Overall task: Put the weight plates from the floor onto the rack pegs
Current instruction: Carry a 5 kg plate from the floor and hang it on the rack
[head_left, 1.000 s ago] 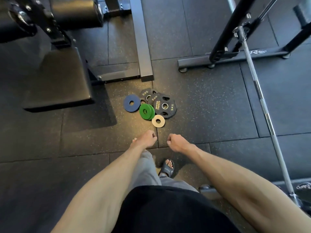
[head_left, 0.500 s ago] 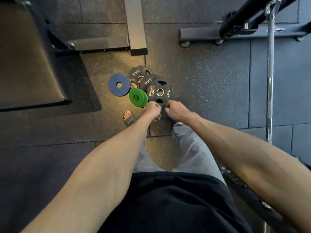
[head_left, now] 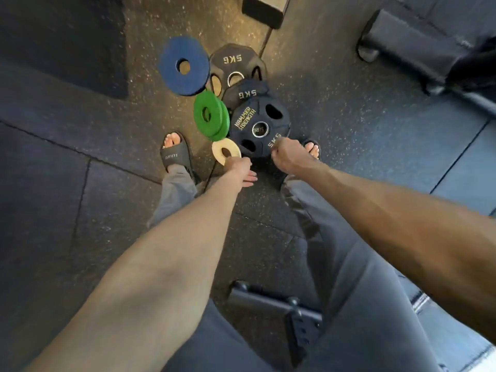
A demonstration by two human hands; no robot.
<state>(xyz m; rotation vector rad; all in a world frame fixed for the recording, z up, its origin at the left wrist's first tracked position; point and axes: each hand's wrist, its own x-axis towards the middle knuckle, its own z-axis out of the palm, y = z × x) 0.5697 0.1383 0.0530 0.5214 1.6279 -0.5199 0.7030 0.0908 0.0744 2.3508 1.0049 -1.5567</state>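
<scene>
Several weight plates lie in a cluster on the rubber floor: a blue plate, two green plates leaning together, a small white plate, and three black 5 kg plates, the nearest marked Hammer Strength, with two more overlapping behind it. My left hand pinches the near edge of the white plate. My right hand is closed over the near rim of the Hammer Strength plate. No rack pegs are in view.
My feet in dark slides stand on either side of the plates. A steel frame foot lies just beyond them, a padded machine base at the upper right, and a black metal bracket on the floor beneath me.
I have bent lower and stepped closer, so the plates look larger. Both hands have gone from hovering above the floor to gripping the white plate and the nearest black plate.
</scene>
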